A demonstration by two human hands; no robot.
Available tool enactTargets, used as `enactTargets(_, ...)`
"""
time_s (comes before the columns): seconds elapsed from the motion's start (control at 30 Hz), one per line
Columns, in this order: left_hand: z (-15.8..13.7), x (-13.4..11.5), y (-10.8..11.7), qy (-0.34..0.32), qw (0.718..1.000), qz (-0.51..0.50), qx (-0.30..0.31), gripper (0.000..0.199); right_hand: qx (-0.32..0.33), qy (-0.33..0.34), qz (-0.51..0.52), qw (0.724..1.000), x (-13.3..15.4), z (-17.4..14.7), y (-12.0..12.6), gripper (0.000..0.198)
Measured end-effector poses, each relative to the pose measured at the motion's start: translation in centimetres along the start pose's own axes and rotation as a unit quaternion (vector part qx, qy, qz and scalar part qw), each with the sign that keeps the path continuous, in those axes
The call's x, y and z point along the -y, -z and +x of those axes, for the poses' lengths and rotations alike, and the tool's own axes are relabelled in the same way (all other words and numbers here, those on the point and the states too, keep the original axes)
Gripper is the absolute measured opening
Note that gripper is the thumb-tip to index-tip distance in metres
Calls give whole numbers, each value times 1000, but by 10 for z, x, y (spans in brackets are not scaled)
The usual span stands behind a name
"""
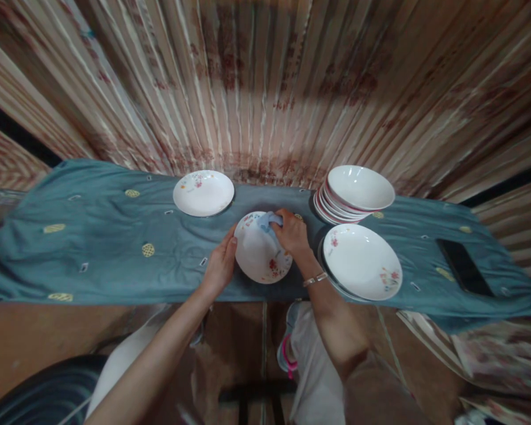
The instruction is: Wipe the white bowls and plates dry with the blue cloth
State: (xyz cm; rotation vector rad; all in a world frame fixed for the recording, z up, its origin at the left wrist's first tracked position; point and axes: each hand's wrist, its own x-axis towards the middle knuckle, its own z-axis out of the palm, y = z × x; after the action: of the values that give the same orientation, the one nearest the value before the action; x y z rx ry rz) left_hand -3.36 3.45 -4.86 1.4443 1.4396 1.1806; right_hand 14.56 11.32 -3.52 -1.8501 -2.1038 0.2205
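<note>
A white plate with flower prints [259,254] is at the middle of the table, tilted a little toward me. My left hand [222,260] grips its left rim, thumb over the edge. In my right hand [292,231] is a bunched light-blue cloth [269,221], pressed on the plate's upper right part near the rim. The underside of the plate and the fingertips beneath it are hidden.
Another flowered plate [206,195] lies at the back left. To the right stand a stack of bowls [358,188] and, nearer me, stacked plates [363,262]. A black phone [464,267] lies farther right on the teal tablecloth [115,248]. A pleated curtain [256,88] hangs behind.
</note>
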Motion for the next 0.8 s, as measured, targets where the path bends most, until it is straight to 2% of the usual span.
enactTargets(0.13, 3, 10, -1, 10, 999, -26, -21, 59, 31, -15, -34, 999, -5, -3, 0, 25)
enactTargets(0.3, 3, 15, -4, 104, 984, -143, -32, 65, 51, -22, -62, 997, -10, -9, 0, 24)
enactTargets(0.43, 3, 12, -5, 155, 968, -188, -59, 75, 73, -19, -85, 994, -12, -13, 2, 27)
enactTargets(0.8, 6, 13, 0, 156, 958, -219, -104, 71, 90, -7, -137, 986, -6, -31, 8, 21)
